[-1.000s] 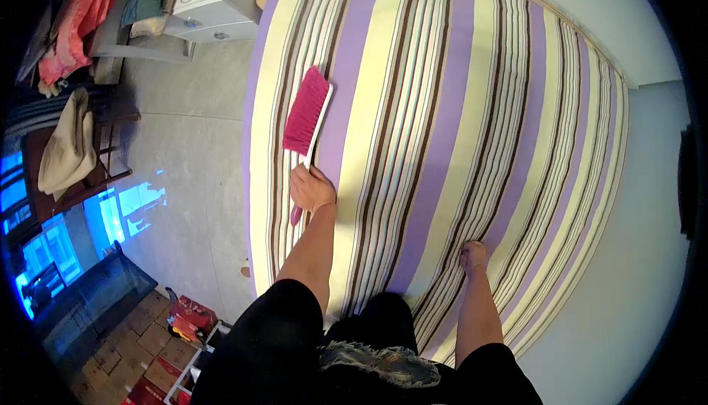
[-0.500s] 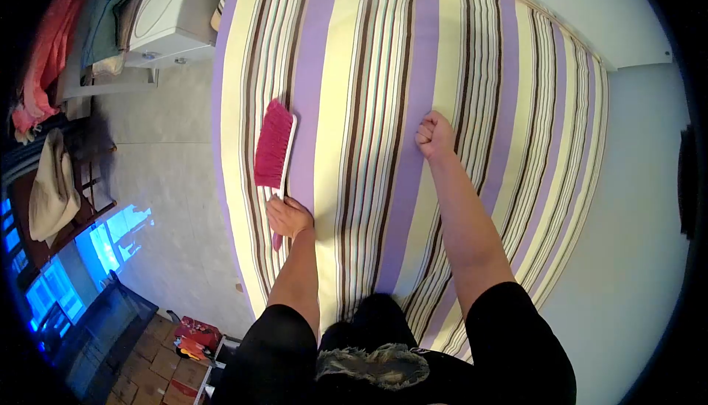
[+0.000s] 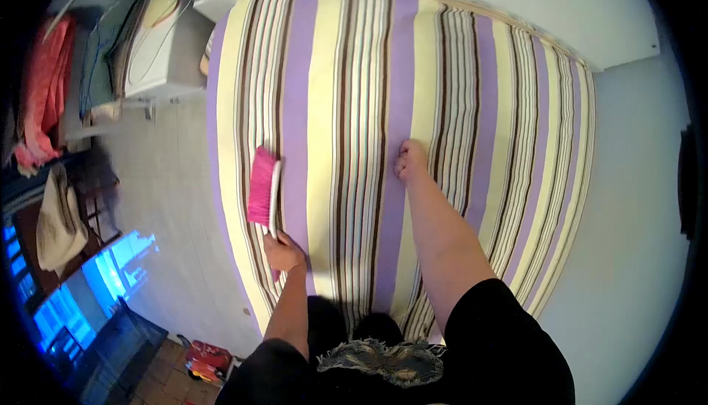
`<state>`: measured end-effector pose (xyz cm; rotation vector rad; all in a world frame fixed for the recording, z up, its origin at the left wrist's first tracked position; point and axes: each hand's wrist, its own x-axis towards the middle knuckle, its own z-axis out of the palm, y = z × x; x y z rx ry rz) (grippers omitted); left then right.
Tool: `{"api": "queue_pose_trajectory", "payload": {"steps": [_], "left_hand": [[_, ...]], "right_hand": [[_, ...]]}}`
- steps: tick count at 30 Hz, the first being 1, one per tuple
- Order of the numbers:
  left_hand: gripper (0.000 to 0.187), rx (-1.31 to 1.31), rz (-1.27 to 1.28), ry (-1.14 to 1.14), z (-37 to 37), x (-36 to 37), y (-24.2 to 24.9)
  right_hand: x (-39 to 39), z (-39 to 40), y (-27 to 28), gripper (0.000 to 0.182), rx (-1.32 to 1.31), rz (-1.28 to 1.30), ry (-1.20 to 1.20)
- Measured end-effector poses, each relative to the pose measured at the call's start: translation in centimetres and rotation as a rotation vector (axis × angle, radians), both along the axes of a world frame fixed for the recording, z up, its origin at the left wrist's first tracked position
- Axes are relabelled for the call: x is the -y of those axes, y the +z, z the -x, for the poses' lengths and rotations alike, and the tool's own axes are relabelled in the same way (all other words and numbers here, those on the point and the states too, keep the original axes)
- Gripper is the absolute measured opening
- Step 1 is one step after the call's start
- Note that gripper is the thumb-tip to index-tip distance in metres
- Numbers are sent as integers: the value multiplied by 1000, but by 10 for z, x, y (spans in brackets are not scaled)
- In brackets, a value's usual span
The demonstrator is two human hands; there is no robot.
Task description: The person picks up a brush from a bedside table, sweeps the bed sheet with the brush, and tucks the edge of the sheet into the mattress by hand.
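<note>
My left hand (image 3: 285,251) is wrapped round the handle of a bed brush (image 3: 263,187) with pink bristles and a white back. The brush points toward the far end of the bed, its bristles turned to the left, over the left part of the striped bed sheet (image 3: 324,125). My right hand (image 3: 411,160) is closed in a fist and rests on the sheet near the middle, beside a purple stripe. Nothing shows in its fingers. Purple, yellow, brown and white stripes run lengthwise along the sheet.
A white cabinet (image 3: 168,51) stands beyond the bed's left side, near a hanging red cloth (image 3: 48,88). A beige cloth (image 3: 59,220) lies over a dark chair at left. A pale wall (image 3: 634,206) borders the right. A red item (image 3: 206,361) sits on the floor at lower left.
The view has tilted up, showing more of the bed's far end. The brush has rolled in my left hand, so its bristles look narrower. My right fist stays on the sheet.
</note>
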<state>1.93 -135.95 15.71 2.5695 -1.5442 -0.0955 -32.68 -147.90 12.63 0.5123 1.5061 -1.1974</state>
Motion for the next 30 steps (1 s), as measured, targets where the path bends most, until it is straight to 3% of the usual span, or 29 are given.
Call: {"api": "queue_pose_trajectory", "payload": {"steps": [1,2,6,7,8,9,11,12,14,17,18,19,20,21,22,24,25,27,29,30], "left_hand": [[34,-135,-94,117,4,10,11],[41,-141,66,38,10,18,15],[33,-750,167,-51,99,86,33],[32,-430,230,-403,126,108,26],[30,-607,271,-614,165,143,45],[31,-826,24,-519,205,173,77],[40,-785,-293,-706,271,232,127],[41,-737,-116,-880,301,248,101],[38,-590,-186,-986,347,276,113],[33,-475,-266,-891,366,328,73],[31,-596,-222,-673,343,345,68],[32,-461,-195,-702,304,365,42],[32,-547,-243,-633,254,369,51],[32,-397,144,-773,187,370,0],[32,-115,39,-626,121,369,-18],[31,-47,232,-436,-11,357,-9],[31,82,280,-456,-94,357,-35],[32,-43,210,93,-81,331,54],[30,-36,124,5,-48,316,72],[24,-159,289,-218,-34,308,39]], "right_hand": [[1,0,-1,32,6,-34,19],[-1,0,-3,32,19,-17,-24],[2,-2,5,29,40,-28,-31],[5,-3,10,27,15,-61,-54],[8,-4,12,25,-12,-94,-76],[9,-2,3,25,-15,-87,-82],[3,6,-25,19,24,-85,-80],[5,4,-20,19,21,-85,-79],[7,-2,-8,19,-99,-81,-51],[-3,6,-49,18,-84,-34,-9],[-2,7,-40,18,-91,-38,-3],[0,5,-24,20,-25,-84,-16],[3,5,-14,22,43,-126,-27],[4,5,-8,22,48,-126,-20],[5,6,-5,23,57,-126,-35],[7,3,-4,23,81,-121,-66],[8,2,-5,22,20,-114,-106],[2,-1,-5,21,-19,-117,-136],[4,7,0,18,69,-122,-62],[6,4,6,16,31,-120,-71]]}}
